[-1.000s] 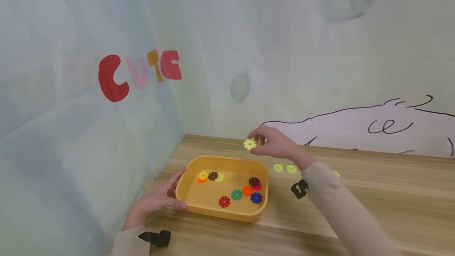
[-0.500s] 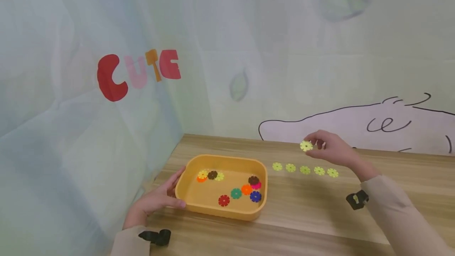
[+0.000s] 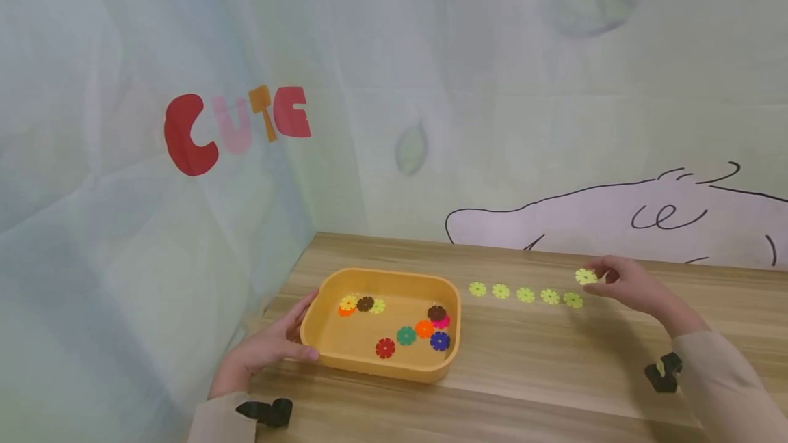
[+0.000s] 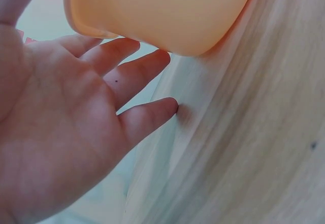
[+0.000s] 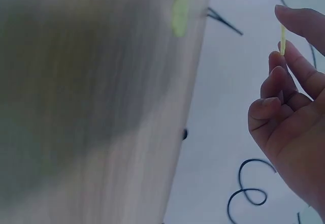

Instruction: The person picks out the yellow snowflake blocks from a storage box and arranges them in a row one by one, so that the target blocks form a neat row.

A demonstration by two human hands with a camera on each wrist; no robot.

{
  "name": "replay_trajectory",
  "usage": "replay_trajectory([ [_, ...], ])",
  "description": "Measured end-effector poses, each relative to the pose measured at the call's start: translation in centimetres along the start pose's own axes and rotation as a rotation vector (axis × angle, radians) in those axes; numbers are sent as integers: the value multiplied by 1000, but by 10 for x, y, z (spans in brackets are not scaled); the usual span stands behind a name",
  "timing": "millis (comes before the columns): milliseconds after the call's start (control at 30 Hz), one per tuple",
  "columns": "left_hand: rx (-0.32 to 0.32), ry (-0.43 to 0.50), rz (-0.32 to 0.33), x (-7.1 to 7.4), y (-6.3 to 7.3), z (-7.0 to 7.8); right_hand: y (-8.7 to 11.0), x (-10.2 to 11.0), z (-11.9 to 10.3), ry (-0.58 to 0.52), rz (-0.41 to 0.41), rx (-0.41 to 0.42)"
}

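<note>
My right hand pinches a pale yellow slotted disc, like a plastic snowflake building piece, between thumb and finger. In the right wrist view the disc appears edge-on, above the table. Close below it, at the right end of a row of several matching yellow discs, lies the last disc. My left hand rests against the left end of an orange-yellow tray, thumb by the front corner. In the left wrist view its extended fingers lie along the tray's outer wall.
Inside the tray lie several loose discs: red, green, blue, orange, brown, pink and yellow. The wooden table meets a printed cloth backdrop behind and at the left.
Holding the yellow disc, my right hand has moved right from behind the tray, past the row, then lowered near its right end. My left hand has stayed at the tray.
</note>
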State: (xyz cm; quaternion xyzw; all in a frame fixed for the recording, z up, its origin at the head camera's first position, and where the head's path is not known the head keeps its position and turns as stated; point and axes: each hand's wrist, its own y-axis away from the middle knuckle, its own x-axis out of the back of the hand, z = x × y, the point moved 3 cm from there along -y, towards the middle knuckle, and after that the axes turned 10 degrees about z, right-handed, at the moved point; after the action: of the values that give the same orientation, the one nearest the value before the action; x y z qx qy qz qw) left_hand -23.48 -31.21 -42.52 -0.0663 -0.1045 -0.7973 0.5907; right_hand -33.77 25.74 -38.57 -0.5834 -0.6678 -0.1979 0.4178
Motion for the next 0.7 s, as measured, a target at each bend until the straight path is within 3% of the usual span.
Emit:
replay_trajectory([
  [300,3,-11,3,0,1,1,7,-4,31,35,-59,-16],
  [700,26,-17,19,-1,1,2,8,-11,46,38,-108,-76],
])
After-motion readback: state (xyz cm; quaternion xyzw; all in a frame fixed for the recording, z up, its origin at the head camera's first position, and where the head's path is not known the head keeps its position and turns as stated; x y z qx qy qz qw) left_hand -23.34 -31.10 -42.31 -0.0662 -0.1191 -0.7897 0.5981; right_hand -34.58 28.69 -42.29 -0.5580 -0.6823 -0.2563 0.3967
